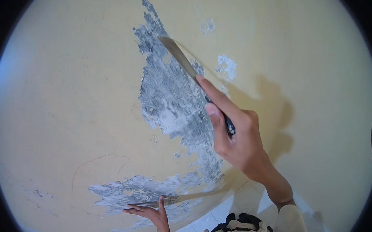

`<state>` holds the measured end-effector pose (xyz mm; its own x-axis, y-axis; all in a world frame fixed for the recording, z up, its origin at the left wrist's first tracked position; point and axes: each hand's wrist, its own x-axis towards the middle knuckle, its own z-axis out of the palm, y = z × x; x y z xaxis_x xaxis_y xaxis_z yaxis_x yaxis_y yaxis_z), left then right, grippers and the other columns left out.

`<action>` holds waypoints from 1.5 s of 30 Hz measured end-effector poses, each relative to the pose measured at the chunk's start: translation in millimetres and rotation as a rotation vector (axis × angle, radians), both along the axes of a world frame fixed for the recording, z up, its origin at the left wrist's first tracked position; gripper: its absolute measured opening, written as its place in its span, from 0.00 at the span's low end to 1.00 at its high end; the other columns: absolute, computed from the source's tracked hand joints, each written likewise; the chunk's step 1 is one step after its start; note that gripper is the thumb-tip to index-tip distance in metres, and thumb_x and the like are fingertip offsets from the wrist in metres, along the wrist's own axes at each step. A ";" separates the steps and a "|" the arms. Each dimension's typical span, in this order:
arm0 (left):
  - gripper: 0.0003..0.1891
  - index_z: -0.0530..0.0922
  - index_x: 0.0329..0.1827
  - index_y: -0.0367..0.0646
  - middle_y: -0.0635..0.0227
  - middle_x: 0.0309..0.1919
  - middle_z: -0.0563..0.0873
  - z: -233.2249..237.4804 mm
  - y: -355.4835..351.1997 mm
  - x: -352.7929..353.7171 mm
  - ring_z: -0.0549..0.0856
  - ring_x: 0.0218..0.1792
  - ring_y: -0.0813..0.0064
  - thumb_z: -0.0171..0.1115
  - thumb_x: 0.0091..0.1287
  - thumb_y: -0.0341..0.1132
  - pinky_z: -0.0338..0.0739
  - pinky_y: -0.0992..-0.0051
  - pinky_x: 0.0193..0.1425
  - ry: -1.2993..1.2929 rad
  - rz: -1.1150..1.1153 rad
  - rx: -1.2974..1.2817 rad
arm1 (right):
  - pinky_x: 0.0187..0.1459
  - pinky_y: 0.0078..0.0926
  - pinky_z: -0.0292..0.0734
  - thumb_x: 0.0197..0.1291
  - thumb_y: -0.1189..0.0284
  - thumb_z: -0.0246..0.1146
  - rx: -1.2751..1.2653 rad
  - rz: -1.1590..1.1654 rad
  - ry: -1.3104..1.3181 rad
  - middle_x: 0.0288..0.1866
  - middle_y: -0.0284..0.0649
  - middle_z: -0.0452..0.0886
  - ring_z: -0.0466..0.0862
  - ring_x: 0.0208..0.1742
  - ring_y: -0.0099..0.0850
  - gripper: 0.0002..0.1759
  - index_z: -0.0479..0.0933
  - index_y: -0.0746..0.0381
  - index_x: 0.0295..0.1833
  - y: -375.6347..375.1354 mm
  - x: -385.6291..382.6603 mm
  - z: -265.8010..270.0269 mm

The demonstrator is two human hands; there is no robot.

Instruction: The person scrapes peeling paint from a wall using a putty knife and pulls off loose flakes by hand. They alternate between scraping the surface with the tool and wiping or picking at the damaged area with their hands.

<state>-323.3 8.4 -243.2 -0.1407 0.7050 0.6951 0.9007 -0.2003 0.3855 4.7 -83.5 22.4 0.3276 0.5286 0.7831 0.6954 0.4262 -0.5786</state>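
- Right hand (pixel 239 137) grips a scraper (pixel 178 55) by its dark handle, forefinger along the blade, tip on the grey stripped patch (pixel 174 103) of a yellow wall (pixel 71 90).
- Left hand (pixel 152 214), lower left, lies open and flat against the wall.

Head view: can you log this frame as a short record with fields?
wall: yellow, paint stripped to a grey patch
right hand: grips scraper, blade at upper part of patch
left hand: open, fingers against wall, low down
floor: pale tiles
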 end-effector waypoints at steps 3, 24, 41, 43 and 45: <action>0.69 0.27 0.80 0.38 0.33 0.73 0.19 -2.9 -2.9 2.3 0.25 0.75 0.30 0.69 0.56 0.67 0.42 0.32 0.72 -0.025 -0.014 -0.016 | 0.24 0.27 0.74 0.64 0.83 0.58 0.054 0.041 -0.077 0.25 0.47 0.83 0.80 0.18 0.33 0.32 0.67 0.57 0.74 -2.2 5.0 -12.7; 0.45 0.53 0.79 0.39 0.44 0.79 0.47 2.1 -73.6 78.9 0.51 0.79 0.45 0.67 0.67 0.50 0.53 0.53 0.78 -0.297 -0.162 -0.235 | 0.25 0.31 0.73 0.61 0.82 0.62 -0.017 -0.170 -0.251 0.23 0.44 0.80 0.79 0.20 0.34 0.34 0.70 0.53 0.73 2.0 15.0 -12.8; 0.22 0.84 0.36 0.33 0.74 0.15 0.73 291.5 4.1 281.0 0.68 0.19 0.86 0.52 0.77 0.45 0.60 0.76 0.22 -0.767 -1.018 0.022 | 0.23 0.31 0.71 0.75 0.67 0.53 -0.073 0.347 0.213 0.23 0.47 0.79 0.79 0.19 0.30 0.16 0.71 0.65 0.60 3.9 33.4 -26.8; 0.22 0.86 0.38 0.37 0.70 0.25 0.83 288.8 8.1 285.3 0.78 0.25 0.84 0.51 0.77 0.46 0.71 0.79 0.29 -0.743 -0.986 0.106 | 0.20 0.28 0.69 0.76 0.64 0.53 -0.110 0.409 0.318 0.21 0.44 0.77 0.77 0.17 0.26 0.15 0.72 0.66 0.54 5.0 45.3 -26.4; 0.22 0.85 0.38 0.36 0.69 0.26 0.84 290.0 6.6 285.5 0.78 0.25 0.83 0.51 0.77 0.46 0.72 0.79 0.31 -0.742 -0.985 0.082 | 0.14 0.22 0.62 0.77 0.57 0.51 -0.485 0.975 0.656 0.17 0.35 0.70 0.68 0.11 0.21 0.19 0.69 0.64 0.44 1.5 60.3 -19.0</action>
